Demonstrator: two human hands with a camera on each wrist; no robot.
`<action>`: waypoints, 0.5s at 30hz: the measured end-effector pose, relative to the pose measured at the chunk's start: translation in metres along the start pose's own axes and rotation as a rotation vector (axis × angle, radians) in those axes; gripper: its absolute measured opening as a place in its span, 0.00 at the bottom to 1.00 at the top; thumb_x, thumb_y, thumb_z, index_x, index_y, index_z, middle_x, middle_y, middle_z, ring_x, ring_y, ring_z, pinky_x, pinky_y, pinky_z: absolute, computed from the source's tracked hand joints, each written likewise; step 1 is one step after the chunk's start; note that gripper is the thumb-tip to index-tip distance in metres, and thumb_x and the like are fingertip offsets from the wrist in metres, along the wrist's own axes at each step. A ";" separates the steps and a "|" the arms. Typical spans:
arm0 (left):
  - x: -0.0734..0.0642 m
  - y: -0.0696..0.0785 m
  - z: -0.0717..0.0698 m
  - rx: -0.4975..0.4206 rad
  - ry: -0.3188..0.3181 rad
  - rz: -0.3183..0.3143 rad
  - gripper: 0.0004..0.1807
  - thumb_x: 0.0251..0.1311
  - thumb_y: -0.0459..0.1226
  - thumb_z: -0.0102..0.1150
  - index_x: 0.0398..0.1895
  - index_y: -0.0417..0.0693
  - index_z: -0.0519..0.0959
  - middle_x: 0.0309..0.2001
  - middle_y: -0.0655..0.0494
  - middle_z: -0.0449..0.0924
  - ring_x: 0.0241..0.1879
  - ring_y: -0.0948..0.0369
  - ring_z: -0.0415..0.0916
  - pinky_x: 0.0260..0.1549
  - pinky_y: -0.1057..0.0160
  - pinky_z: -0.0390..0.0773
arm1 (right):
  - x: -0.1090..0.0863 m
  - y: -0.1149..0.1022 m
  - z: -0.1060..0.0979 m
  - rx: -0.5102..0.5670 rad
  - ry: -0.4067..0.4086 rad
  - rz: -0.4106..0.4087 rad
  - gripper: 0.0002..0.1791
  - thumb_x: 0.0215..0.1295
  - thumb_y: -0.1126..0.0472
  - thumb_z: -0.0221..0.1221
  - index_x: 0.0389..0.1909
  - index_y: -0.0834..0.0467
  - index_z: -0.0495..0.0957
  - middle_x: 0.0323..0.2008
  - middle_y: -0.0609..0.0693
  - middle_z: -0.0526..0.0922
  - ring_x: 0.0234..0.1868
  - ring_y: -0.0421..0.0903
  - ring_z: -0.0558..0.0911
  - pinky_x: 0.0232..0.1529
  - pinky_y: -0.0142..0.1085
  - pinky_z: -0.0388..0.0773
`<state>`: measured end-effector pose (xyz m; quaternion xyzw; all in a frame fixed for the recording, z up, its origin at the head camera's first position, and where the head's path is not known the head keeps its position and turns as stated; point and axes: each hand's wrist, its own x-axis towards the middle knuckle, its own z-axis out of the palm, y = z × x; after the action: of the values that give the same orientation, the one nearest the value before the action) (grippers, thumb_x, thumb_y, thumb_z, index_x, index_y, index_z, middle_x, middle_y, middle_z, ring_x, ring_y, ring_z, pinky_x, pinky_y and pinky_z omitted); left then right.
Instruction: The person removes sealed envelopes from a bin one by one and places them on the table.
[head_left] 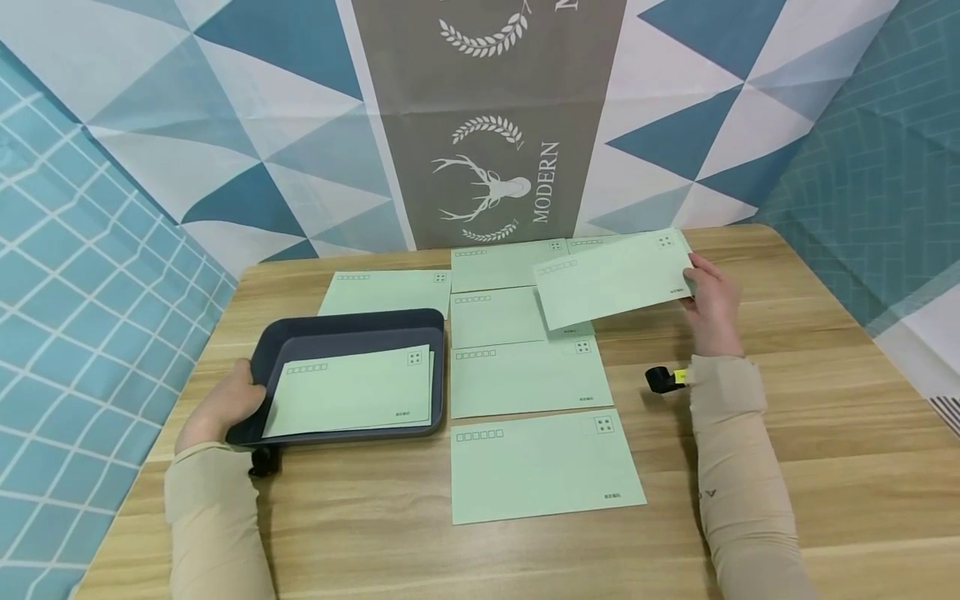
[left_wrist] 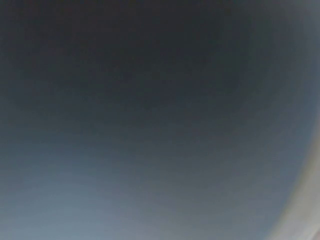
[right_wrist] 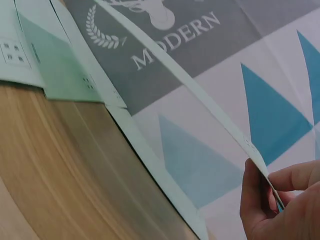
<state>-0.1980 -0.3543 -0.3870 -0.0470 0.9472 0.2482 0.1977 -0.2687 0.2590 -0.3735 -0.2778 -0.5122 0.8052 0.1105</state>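
Note:
My right hand (head_left: 714, 304) pinches a pale green envelope (head_left: 611, 279) by its right end, thumb on its face. The envelope tilts above other envelopes, overlapping them in the head view. In the right wrist view it appears nearly edge-on, a thin strip (right_wrist: 190, 87) running to the fingertips. At the left, my left hand (head_left: 225, 404) grips the left side of a dark grey tray (head_left: 352, 321), thumb over the rim. Inside the tray a stack of envelopes (head_left: 348, 392) leans slightly askew. The left wrist view is only a dark blur.
Down the table's middle lie several envelopes in a column, the nearest (head_left: 547, 467) by itself at the front. Another envelope (head_left: 382, 287) lies behind the tray, partly covered by it. The wooden table (head_left: 825, 400) ends at a patterned cloth backdrop (head_left: 487, 100).

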 end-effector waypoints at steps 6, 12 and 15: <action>0.000 0.001 0.000 -0.003 -0.005 -0.002 0.35 0.58 0.33 0.29 0.61 0.16 0.32 0.60 0.15 0.38 0.60 0.27 0.41 0.57 0.35 0.50 | 0.010 -0.002 -0.014 -0.002 0.059 0.069 0.22 0.65 0.65 0.48 0.60 0.50 0.68 0.63 0.43 0.66 0.47 0.36 0.73 0.29 0.25 0.72; 0.000 0.001 0.001 0.010 0.008 0.007 0.34 0.57 0.32 0.30 0.60 0.15 0.35 0.59 0.14 0.40 0.59 0.26 0.43 0.56 0.35 0.51 | 0.015 -0.002 -0.027 0.047 0.035 0.096 0.23 0.66 0.66 0.44 0.61 0.50 0.67 0.65 0.42 0.63 0.56 0.37 0.69 0.35 0.26 0.73; 0.000 0.001 0.001 0.012 0.009 0.012 0.34 0.57 0.33 0.29 0.60 0.14 0.36 0.59 0.14 0.41 0.58 0.26 0.45 0.55 0.35 0.52 | 0.016 -0.002 -0.031 0.082 0.024 0.114 0.23 0.67 0.67 0.43 0.61 0.49 0.67 0.66 0.40 0.61 0.61 0.36 0.64 0.51 0.28 0.69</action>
<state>-0.1977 -0.3534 -0.3872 -0.0414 0.9497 0.2437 0.1923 -0.2643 0.2912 -0.3870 -0.3114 -0.4607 0.8271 0.0817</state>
